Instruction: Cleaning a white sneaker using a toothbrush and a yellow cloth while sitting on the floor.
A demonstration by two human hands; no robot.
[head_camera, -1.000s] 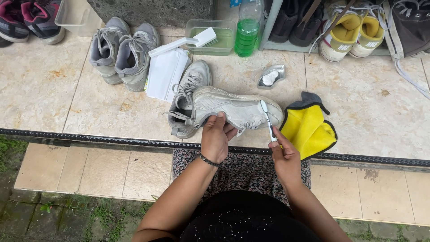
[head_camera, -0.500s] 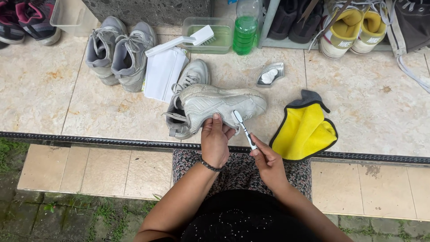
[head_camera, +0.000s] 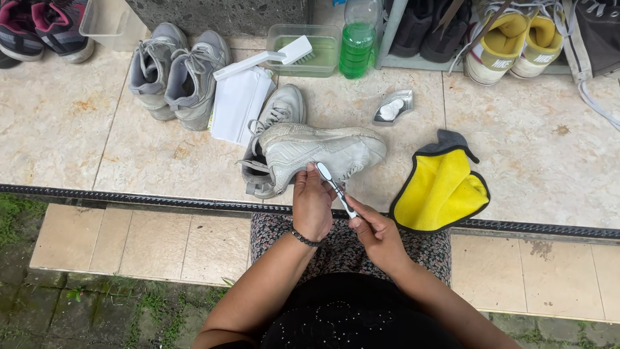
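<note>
Left hand — fingers curled over the near side edge of a worn white lace-up sneaker, grip pressed onto its sole rim. The sneaker lies on its side on the beige tiled surface, toe to the right, just past the dark drain strip at the near edge. A dark beaded bracelet sits on the left wrist.

Right hand — fingers pinched around the handle of a small white toothbrush, held slanted, its head up against the sneaker's near side beside the left fingers.

A second white sneaker lies behind and partly under the first, laces showing. Just right of the hands, a yellow microfibre cloth with black edging lies folded on the surface, near edge. Farther off: a small silver tin holding a white lump; a pair of grey lace-up sneakers at far left; a white folded cloth beside them; a white scrubbing brush resting across a clear plastic tub; a clear bottle of green liquid right of the tub. Yellow-and-white shoes at the far right.
</note>
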